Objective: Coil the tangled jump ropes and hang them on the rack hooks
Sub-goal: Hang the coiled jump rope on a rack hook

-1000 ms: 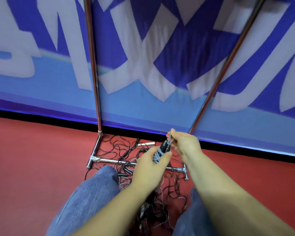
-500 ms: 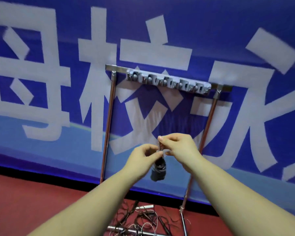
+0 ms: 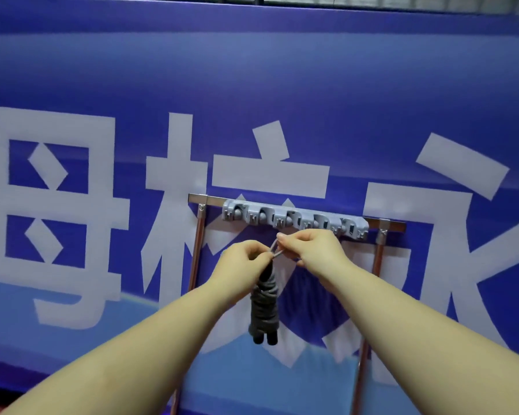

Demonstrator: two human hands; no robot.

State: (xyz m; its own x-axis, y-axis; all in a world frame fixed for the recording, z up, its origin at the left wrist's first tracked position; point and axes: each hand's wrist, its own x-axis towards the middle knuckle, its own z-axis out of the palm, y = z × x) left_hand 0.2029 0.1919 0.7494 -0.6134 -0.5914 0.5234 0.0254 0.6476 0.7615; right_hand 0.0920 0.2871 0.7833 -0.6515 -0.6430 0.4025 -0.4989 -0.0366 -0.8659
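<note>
Our left hand (image 3: 246,259) pinches the top of the coiled jump rope (image 3: 264,307) where its wraps gather, and our right hand (image 3: 309,247) pinches the small grey loop (image 3: 274,250) that sticks up from that point, holding it open between fingertips. The bundle hangs straight down from the two hands, tightly wound, with its two dark handle ends (image 3: 264,338) at the bottom. Just above the hands, near the top edge of the rack (image 3: 198,265), runs the grey hook strip (image 3: 294,218) on the top bar; the loop sits below it and touches no hook. We see nothing hanging from any hook along the strip. We judge that this rope is coiled and ready, and the step in hand is slipping its loop over a hook. Whether more ropes wait to be coiled we cannot tell, since the foot of the rack lies out of view.
</note>
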